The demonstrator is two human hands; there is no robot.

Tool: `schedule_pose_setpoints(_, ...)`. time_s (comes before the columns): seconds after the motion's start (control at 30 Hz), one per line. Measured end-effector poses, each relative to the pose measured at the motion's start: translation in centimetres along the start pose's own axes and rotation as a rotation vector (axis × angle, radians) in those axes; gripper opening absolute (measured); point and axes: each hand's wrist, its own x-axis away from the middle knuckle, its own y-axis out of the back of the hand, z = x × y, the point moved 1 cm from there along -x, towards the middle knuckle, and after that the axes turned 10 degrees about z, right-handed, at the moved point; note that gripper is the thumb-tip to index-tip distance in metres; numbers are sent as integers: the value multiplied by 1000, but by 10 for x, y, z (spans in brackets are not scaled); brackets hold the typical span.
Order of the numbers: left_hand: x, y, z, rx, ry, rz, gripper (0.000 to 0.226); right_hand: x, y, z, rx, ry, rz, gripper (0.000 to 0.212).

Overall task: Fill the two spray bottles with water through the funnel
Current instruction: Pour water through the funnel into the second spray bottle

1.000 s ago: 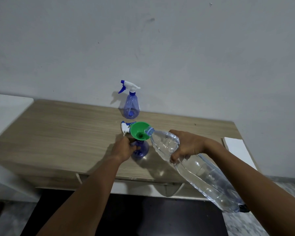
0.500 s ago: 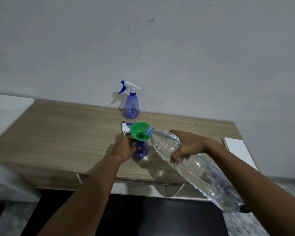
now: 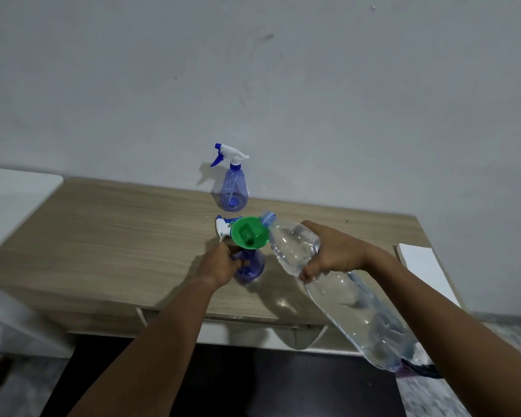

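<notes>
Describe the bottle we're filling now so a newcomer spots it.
On the wooden table, two blue spray bottles stand one behind the other. Ours is the nearer bottle, gripped by the left hand. Unlike the rear bottle, it has no trigger head and carries a green funnel.

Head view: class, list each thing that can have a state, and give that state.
Near spray bottle: upright, head off, funnel in neck.
Funnel: seated in that neck.
Sprayer head: detached, lying on table.
Far spray bottle: upright, head on.
Water bottle: tilted, mouth at funnel rim, water inside.
Left hand: grips near spray bottle.
Right hand: grips water bottle.
</notes>
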Motion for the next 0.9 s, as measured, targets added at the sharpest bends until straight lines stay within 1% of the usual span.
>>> schedule_pose_setpoints(0.1,-3,-2,3,9,-15,12,31,2,8,-5,-18,73,-169,81)
schedule_pose_setpoints(0.23,-6,-4,5,28,-11,26,31,3,15,-11,-190,181,-401,81)
schedule_pose_setpoints(0.43,-15,-9,20,47,-5,30,24,-21,11,-19,-421,224,-827,88)
schedule_pose_setpoints(0.5,-18,-12,24,66,-8,35,25,-33,9,-21,-470,221,-940,89)
schedule_pose_setpoints(0.57,-15,-12,24,58,-12,30,23,-44,6,-24,-480,205,-1001,92)
schedule_pose_setpoints(0.67,-18,-13,34,20,12,32,13,-59,8,-28,-513,188,-1040,94)
schedule_pose_setpoints(0.7,-18,-13,37,11,23,26,13,-61,9,-29,-521,185,-1046,94)
schedule_pose_setpoints(0.77,-17,-13,36,3,28,18,16,-65,14,-31,-506,175,-1027,96)
schedule_pose_setpoints(0.83,-14,-12,31,3,27,21,11,-66,18,-34,-472,169,-988,101)
schedule_pose_setpoints(0.9,-12,-12,29,26,32,33,11,-65,16,-37,-468,148,-969,107)
